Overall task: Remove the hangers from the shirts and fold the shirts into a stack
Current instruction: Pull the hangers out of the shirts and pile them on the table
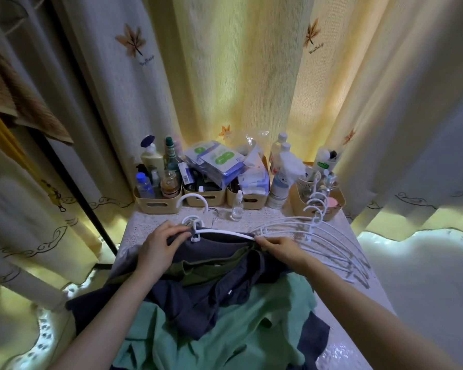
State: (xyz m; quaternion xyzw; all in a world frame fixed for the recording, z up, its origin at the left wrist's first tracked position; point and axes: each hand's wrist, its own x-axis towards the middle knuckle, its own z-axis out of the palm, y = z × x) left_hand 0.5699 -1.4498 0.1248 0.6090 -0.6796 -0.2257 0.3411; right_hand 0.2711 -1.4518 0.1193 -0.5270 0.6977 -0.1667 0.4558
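1. Hanger (225, 232), white, threaded through the neck of a dark grey shirt (214, 249), hook pointing away toward the back of the surface (150, 222).
2. Left grip (161, 244): thumb and fingers curled, pinching grey collar fabric just beside the hanger's neck.
3. Right grip (280, 248): fingertips narrowed to a pinch on the hanger's right arm, exactly where the plastic slips under the shoulder cloth.
4. Hanger bar spanning the gap between the two grips, grey shirt hanging from it toward the person.
5. Under the grey shirt, an olive shirt (198, 268); nearer, a navy shirt (187, 300) with buttons showing, lying over a mint green shirt (251, 329).
6. Just right of the right grip, a fanned pile of empty white hangers (332, 249) on the surface.
7. At the back, beige bins (158, 205) packed with bottles and packets; a small clear bottle (237, 206) standing in front of them.
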